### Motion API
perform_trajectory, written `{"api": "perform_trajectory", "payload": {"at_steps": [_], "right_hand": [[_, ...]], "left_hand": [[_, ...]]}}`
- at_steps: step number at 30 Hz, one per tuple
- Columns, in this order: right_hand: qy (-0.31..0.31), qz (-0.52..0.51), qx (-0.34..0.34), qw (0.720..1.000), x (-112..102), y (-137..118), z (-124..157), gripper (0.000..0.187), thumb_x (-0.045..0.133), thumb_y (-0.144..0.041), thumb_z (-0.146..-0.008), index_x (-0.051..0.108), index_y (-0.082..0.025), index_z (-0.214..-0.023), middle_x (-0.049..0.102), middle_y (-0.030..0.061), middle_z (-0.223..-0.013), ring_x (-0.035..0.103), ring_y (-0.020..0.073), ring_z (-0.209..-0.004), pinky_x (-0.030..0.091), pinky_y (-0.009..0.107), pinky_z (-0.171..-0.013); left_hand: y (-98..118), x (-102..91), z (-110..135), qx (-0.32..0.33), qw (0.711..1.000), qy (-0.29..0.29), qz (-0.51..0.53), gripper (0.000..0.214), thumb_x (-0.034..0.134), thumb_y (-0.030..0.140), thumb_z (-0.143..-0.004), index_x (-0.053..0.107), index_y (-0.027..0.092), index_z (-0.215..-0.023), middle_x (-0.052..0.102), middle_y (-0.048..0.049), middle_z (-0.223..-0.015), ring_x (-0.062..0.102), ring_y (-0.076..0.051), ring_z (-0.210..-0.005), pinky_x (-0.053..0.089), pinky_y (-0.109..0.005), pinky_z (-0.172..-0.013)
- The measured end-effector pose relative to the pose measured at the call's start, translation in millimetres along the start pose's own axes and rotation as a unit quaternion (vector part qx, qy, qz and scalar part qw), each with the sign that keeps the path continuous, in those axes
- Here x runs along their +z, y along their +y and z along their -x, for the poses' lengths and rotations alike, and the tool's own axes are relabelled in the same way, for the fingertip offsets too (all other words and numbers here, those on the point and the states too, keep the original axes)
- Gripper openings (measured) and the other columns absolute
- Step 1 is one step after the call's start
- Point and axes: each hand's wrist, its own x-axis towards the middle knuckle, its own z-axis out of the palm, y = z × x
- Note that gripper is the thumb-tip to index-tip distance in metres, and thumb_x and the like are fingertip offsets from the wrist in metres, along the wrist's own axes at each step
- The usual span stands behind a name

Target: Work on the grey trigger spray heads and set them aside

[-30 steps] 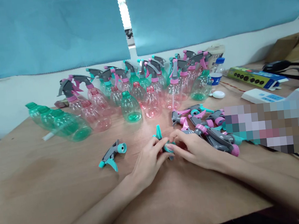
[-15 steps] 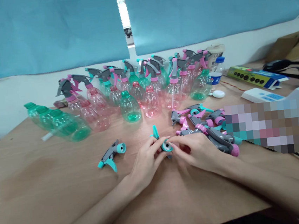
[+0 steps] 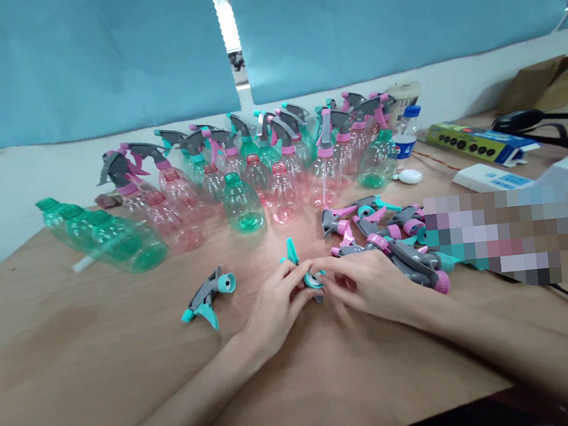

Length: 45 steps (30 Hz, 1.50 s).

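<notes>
Both my hands meet at the middle of the wooden table (image 3: 78, 367) on one teal and grey spray trigger head (image 3: 306, 274). My left hand (image 3: 277, 304) pinches it from the left, fingers curled around its body. My right hand (image 3: 366, 282) grips its teal screw collar from the right with thumb and fingers. The teal trigger lever sticks up behind my fingers. Another teal and grey trigger head (image 3: 209, 297) lies loose to the left of my hands. A pile of pink and teal trigger heads (image 3: 387, 236) lies just beyond my right hand.
Several pink and green spray bottles (image 3: 269, 167) stand in a cluster at the back, some with triggers fitted. Green bottles (image 3: 110, 233) lie on their sides at the left. A power strip box (image 3: 478, 144), a white device (image 3: 492, 179) and cables sit at the right.
My fingers have shifted slightly around the trigger head, turning its teal collar. The view has drifted a little to the right and down.
</notes>
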Motion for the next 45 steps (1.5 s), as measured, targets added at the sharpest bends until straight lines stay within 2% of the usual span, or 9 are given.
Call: {"api": "perform_trajectory", "payload": {"at_steps": [2, 4, 10, 16, 24, 31, 37, 41, 45], "right_hand": [[0.017, 0.061, 0.013, 0.998, -1, -3, 1, 0.023, 0.049, -0.025, -0.089, 0.069, -0.018, -0.097, 0.063, 0.0002, -0.057, 0.055, 0.0130, -0.049, 0.033, 0.024, -0.050], [0.027, 0.063, 0.041, 0.997, 0, -6, 3, 0.022, 0.050, -0.026, -0.088, 0.071, -0.019, -0.093, 0.065, 0.0008, -0.058, 0.058, 0.0135, -0.050, 0.034, 0.025, -0.050], [-0.030, -0.127, 0.128, 0.983, 4, -4, 3, 0.023, 0.049, -0.027, -0.090, 0.068, -0.020, -0.102, 0.072, 0.0011, -0.073, 0.063, 0.0131, -0.058, 0.044, 0.024, -0.058], [-0.074, -0.175, 0.120, 0.974, -2, 4, -6, 0.019, 0.054, -0.030, -0.089, 0.066, -0.018, -0.097, 0.065, -0.0017, -0.063, 0.055, 0.0099, -0.049, 0.041, 0.022, -0.052], [-0.063, -0.233, 0.102, 0.965, -3, 2, -5, 0.014, 0.055, -0.030, -0.089, 0.055, -0.017, -0.094, 0.048, -0.0086, -0.050, 0.046, 0.0079, -0.044, 0.034, 0.019, -0.046], [-0.103, -0.212, 0.082, 0.968, -9, 3, -9, 0.018, 0.053, -0.032, -0.090, 0.057, -0.018, -0.079, 0.050, -0.0072, -0.048, 0.047, 0.0074, -0.044, 0.033, 0.019, -0.047], [-0.052, -0.200, 0.065, 0.976, -8, 2, -6, 0.017, 0.052, -0.030, -0.091, 0.060, -0.018, -0.083, 0.061, -0.0015, -0.066, 0.053, 0.0090, -0.055, 0.041, 0.020, -0.052], [0.038, -0.191, 0.082, 0.977, -13, 2, -8, 0.018, 0.053, -0.033, -0.090, 0.062, -0.019, -0.084, 0.064, 0.0048, -0.085, 0.060, 0.0148, -0.076, 0.049, 0.024, -0.058], [0.096, -0.244, 0.133, 0.956, -11, 4, -6, 0.018, 0.054, -0.035, -0.089, 0.059, -0.019, -0.082, 0.064, 0.0093, -0.102, 0.063, 0.0212, -0.095, 0.055, 0.028, -0.059]], "left_hand": [[0, -0.1, 0, -0.008, 1.000, 0.002, 0.003, 0.023, 0.053, 0.026, -0.091, 0.059, 0.023, -0.113, 0.053, -0.0001, -0.084, 0.053, -0.015, -0.074, 0.046, -0.028, -0.070], [0, 0.3, 0, -0.012, 1.000, 0.007, 0.005, 0.028, 0.053, 0.026, -0.091, 0.057, 0.026, -0.119, 0.053, -0.0001, -0.086, 0.054, -0.015, -0.075, 0.047, -0.028, -0.071], [-2, 0.9, 0, -0.012, 1.000, 0.010, -0.003, 0.031, 0.054, 0.026, -0.091, 0.056, 0.026, -0.122, 0.052, 0.0004, -0.083, 0.053, -0.015, -0.074, 0.046, -0.027, -0.071], [-1, -0.1, 0, 0.001, 1.000, 0.005, -0.003, 0.028, 0.054, 0.027, -0.091, 0.058, 0.025, -0.118, 0.050, 0.0009, -0.081, 0.051, -0.014, -0.072, 0.046, -0.026, -0.070], [-3, 1.9, 2, 0.002, 1.000, 0.004, -0.002, 0.019, 0.053, 0.025, -0.091, 0.061, 0.022, -0.109, 0.051, 0.0004, -0.081, 0.051, -0.014, -0.070, 0.045, -0.025, -0.065], [-2, 2.2, 2, 0.008, 1.000, 0.010, -0.003, 0.022, 0.051, 0.024, -0.092, 0.059, 0.025, -0.113, 0.051, 0.0007, -0.082, 0.052, -0.014, -0.072, 0.046, -0.026, -0.066], [0, -0.7, 1, -0.014, 1.000, 0.013, 0.005, 0.025, 0.052, 0.021, -0.091, 0.058, 0.025, -0.115, 0.051, 0.0011, -0.082, 0.052, -0.013, -0.070, 0.045, -0.025, -0.066], [4, -2.5, 0, -0.060, 0.997, 0.053, 0.016, 0.024, 0.054, 0.025, -0.090, 0.058, 0.024, -0.113, 0.054, 0.0015, -0.082, 0.051, -0.013, -0.067, 0.045, -0.025, -0.065], [6, -3.1, 0, -0.090, 0.993, 0.070, 0.012, 0.021, 0.054, 0.026, -0.089, 0.058, 0.023, -0.110, 0.055, 0.0017, -0.080, 0.051, -0.013, -0.066, 0.044, -0.025, -0.064]]}}
